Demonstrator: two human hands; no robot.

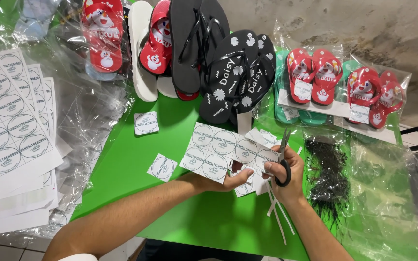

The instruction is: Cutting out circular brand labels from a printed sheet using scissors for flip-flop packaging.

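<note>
A white sheet of round labels [221, 150], printed in 2 rows, lies over the middle of the green table [209, 222], its right end reaching the scissors. The left hand [223, 180] comes in from below and grips the sheet's lower edge, thumb on top and fingers curled under the paper. The right hand [286, 180] is closed through the black handles of a pair of scissors [283, 157], whose blades point upward and meet the sheet's right edge; how far the blades are parted I cannot tell. Thin white paper strips [276, 212] trail down just below that hand.

2 single cut-out label squares [162, 167] lie on the green surface left of the sheet, well apart from each other. Far left is a stack of uncut label sheets [6, 125] on crinkled clear plastic. Along the far edge sit black flip-flops with daisy prints [238, 79], red snowman-print sandals [103, 34] and bagged red pairs [315, 77]. Right of the scissors hand lies a clear bag of black fasteners [327, 176]
</note>
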